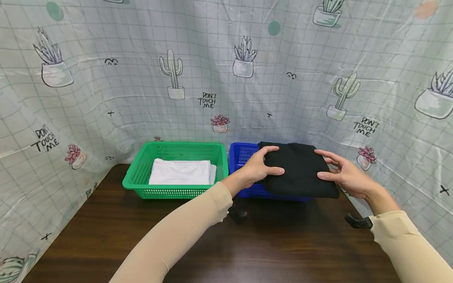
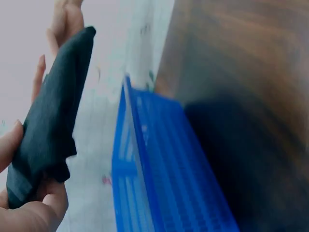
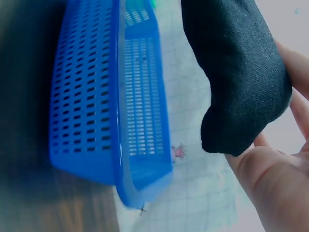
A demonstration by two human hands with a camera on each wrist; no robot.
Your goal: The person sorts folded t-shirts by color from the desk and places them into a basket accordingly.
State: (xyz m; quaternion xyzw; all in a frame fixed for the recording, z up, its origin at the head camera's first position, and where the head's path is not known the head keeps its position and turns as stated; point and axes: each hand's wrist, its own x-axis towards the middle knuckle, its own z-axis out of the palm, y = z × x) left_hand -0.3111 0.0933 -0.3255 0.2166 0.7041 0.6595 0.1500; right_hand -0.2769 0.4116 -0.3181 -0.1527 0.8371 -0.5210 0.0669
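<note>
Both hands hold a folded black cloth (image 1: pixel 297 169) in the air over the blue basket (image 1: pixel 244 153). My left hand (image 1: pixel 258 167) grips its left edge, the thumb lying on top, and my right hand (image 1: pixel 343 173) grips the right edge the same way. In the left wrist view the black cloth (image 2: pixel 53 116) appears edge-on between fingers and thumb, apart from the basket rim. The right wrist view shows the thick folded side of the cloth (image 3: pixel 241 77) in the right hand (image 3: pixel 280 179). Most of the basket's inside is hidden under the cloth in the head view.
To the left stands a green basket (image 1: pixel 177 192) with folded white cloth (image 1: pixel 180 172) lying in it. Both baskets sit on a dark wooden table (image 1: pixel 276 247). Behind them hangs a patterned curtain (image 1: pixel 219 59), which also lines the sides. Black straps (image 1: pixel 357 222) show near the wrists.
</note>
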